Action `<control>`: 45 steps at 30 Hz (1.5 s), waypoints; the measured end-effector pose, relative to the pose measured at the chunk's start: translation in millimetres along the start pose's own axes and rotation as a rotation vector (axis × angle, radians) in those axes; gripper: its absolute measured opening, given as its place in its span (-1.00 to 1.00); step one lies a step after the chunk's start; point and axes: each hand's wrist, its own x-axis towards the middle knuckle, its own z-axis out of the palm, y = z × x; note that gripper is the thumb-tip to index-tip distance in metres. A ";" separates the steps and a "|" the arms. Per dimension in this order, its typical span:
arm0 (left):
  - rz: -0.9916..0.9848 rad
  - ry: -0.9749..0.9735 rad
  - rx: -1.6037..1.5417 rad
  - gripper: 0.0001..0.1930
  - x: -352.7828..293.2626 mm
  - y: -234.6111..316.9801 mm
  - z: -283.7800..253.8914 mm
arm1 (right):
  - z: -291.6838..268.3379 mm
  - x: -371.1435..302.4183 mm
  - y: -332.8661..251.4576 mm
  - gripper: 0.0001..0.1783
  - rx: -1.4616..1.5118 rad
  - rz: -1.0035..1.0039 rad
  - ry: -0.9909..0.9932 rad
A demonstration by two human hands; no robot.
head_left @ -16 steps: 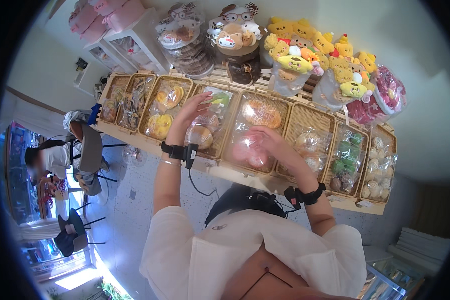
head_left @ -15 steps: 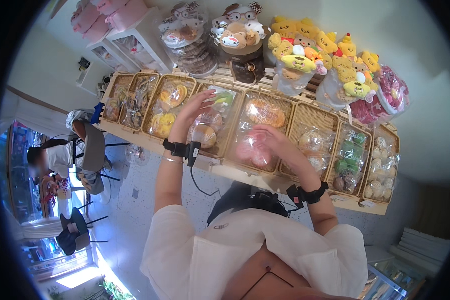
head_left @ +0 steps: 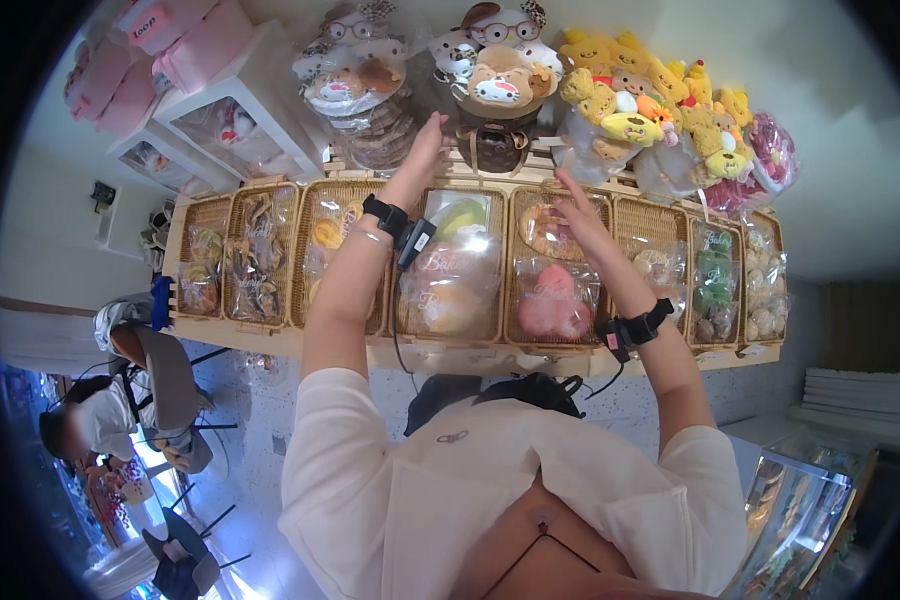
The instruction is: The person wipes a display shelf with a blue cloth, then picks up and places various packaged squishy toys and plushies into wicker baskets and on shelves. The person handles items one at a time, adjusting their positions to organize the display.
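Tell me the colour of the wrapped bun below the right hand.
Pink: the bun lies in a wicker basket, below the right hand. Head view.

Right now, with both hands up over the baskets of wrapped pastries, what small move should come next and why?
Probably reach the left hand a little further to the bagged plush toys behind the wicker baskets. It is raised, fingers open, close by them and holding nothing. The right hand hovers open over a wrapped pastry in a basket, also holding nothing.
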 end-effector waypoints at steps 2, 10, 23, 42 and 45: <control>-0.059 -0.020 -0.080 -0.43 28.3 -12.7 3.5 | 10.5 36.4 -2.8 -0.40 -0.135 0.086 0.112; -0.071 -0.028 -0.374 -0.45 36.6 25.8 37.0 | 27.2 140.1 -26.9 -0.43 0.001 -0.009 0.359; 0.124 -0.106 -0.456 -0.35 37.3 8.9 45.9 | 23.1 166.4 -32.4 -0.36 0.280 0.022 0.251; 0.093 -0.117 -0.315 -0.38 54.3 19.4 40.4 | 39.9 159.2 -27.1 -0.37 0.362 0.034 0.299; 0.092 -0.103 -0.301 -0.37 61.9 19.3 35.2 | 48.5 154.9 -30.3 -0.37 0.347 0.032 0.301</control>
